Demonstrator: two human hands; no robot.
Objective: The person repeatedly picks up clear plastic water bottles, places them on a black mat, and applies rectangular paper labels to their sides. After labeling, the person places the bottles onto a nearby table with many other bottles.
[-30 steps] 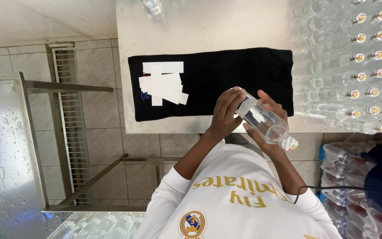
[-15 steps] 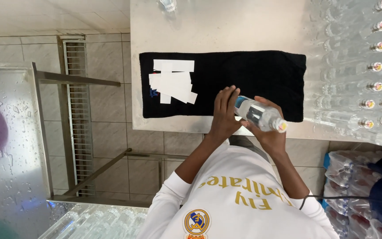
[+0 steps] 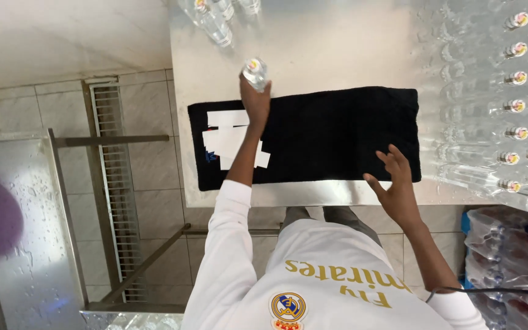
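Observation:
My left hand (image 3: 256, 102) reaches far across the steel table (image 3: 325, 49), shut on a small clear plastic bottle (image 3: 255, 71) with a coloured cap, held just beyond the far edge of a black cloth (image 3: 337, 134). My forearm crosses a pile of white labels (image 3: 222, 118) lying on the cloth's left end. My right hand (image 3: 393, 182) hovers open, fingers spread and empty, over the cloth's near right corner by the table's front edge.
Rows of capped clear bottles (image 3: 520, 104) lie packed along the table's right side. Three more bottles (image 3: 215, 18) stand at the far edge. Shrink-wrapped bottle packs (image 3: 490, 244) sit low on the right. A wet metal rack (image 3: 25, 201) and a floor grate (image 3: 108, 183) are at left.
The bottle, held in both hands near the cloth's front edge, has passed to my left hand alone and moved far and left. My right hand let go and opened.

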